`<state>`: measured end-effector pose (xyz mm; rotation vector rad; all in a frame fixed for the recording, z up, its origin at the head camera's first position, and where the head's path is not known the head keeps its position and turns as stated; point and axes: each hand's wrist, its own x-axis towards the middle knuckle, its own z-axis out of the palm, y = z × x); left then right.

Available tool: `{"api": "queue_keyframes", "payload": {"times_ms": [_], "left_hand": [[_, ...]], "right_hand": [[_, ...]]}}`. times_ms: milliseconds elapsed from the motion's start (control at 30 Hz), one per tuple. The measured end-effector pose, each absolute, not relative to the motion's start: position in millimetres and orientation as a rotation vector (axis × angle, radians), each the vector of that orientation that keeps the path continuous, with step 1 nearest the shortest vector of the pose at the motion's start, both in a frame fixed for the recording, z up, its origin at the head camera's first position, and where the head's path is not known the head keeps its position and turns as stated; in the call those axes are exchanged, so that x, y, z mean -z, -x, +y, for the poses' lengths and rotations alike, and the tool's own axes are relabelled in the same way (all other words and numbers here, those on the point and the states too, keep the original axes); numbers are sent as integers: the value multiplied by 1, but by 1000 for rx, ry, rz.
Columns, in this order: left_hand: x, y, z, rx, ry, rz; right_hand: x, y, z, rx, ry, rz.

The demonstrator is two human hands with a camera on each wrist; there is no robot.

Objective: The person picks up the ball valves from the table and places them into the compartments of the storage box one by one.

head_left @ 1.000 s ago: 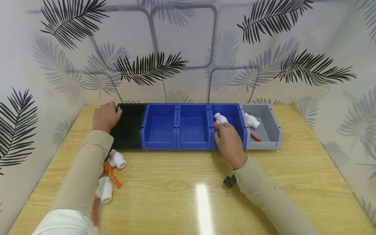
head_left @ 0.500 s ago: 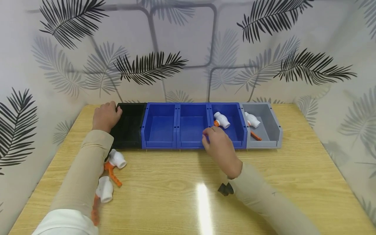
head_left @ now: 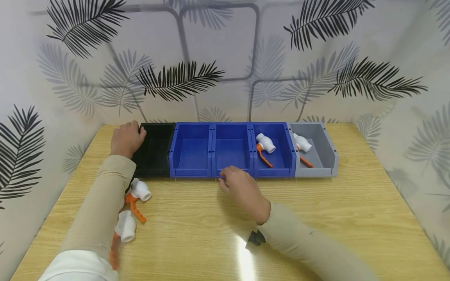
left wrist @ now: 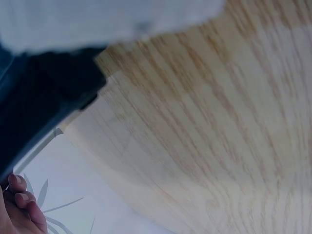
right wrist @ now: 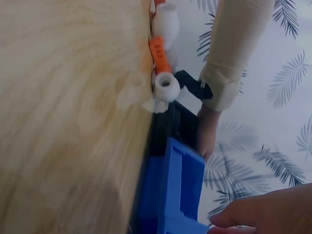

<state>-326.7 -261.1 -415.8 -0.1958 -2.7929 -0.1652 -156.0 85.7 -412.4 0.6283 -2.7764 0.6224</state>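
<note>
My left hand (head_left: 127,140) grips the left side wall of the black bin (head_left: 154,150); in the left wrist view its curled fingers (left wrist: 29,209) sit at the bin's dark wall. My right hand (head_left: 244,191) hovers before the front rim of the middle blue bin (head_left: 232,150), fingers loosely bent, nothing visible in them. One white ball valve (head_left: 266,143) with an orange handle lies in the right blue bin (head_left: 281,156). Another ball valve (head_left: 303,143) lies in the grey bin (head_left: 321,156). Beside my left forearm are two more ball valves, one nearer the bins (head_left: 140,190), one closer (head_left: 125,226).
The bins stand in one row along the back of the wooden table (head_left: 190,218), close to the patterned wall (head_left: 225,47). At the row's left part is another blue bin (head_left: 192,152). My left sleeve (head_left: 95,210) partly covers the two loose valves.
My right hand has let go of the ball valve in the right blue bin and moved left and toward me, out over the bins' front edge. The left hand has stayed put.
</note>
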Motion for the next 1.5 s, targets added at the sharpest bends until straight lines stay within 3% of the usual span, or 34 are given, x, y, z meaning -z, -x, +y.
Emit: {"api": "queue_keyframes", "payload": {"times_ms": [1500], "left_hand": [[417, 327, -261, 171, 183, -2776]], "right_hand": [[445, 119, -39, -488, -1158, -2769]]}}
